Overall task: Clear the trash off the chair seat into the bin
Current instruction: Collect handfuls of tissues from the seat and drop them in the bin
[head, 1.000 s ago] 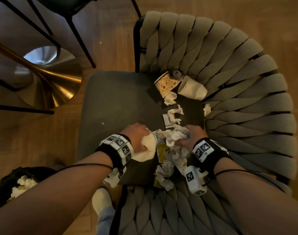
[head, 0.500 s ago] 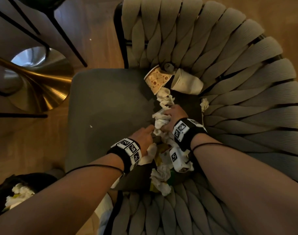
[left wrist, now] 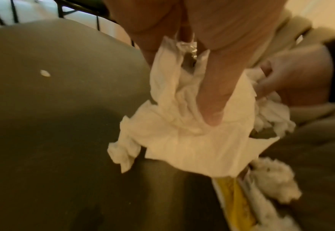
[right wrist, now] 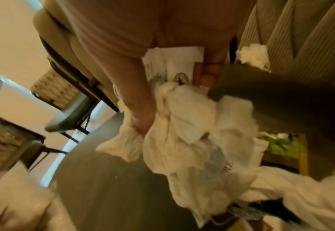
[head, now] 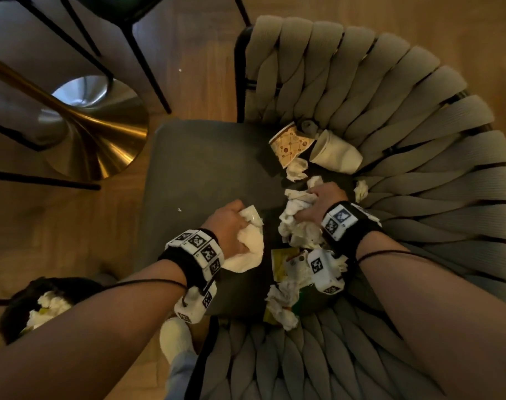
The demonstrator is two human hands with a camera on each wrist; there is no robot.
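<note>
risk: both fists are stuffed, so loose bits could drop on the floor on the way to the bin [head: 21,307]
left hand [head: 228,226]: grip curled round a white napkin wad [head: 250,246], just over the chair seat [head: 194,168]
right hand [head: 322,202]: knuckles up, grip bunching crumpled tissues [head: 296,223]
trash left: two paper cups [head: 290,147] at the backrest, wrappers near the front edge

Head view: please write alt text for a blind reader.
Two hands grip crumpled white tissues above a dark grey chair seat: left hand, right hand. Two paper cups lie near the woven backrest.
</note>
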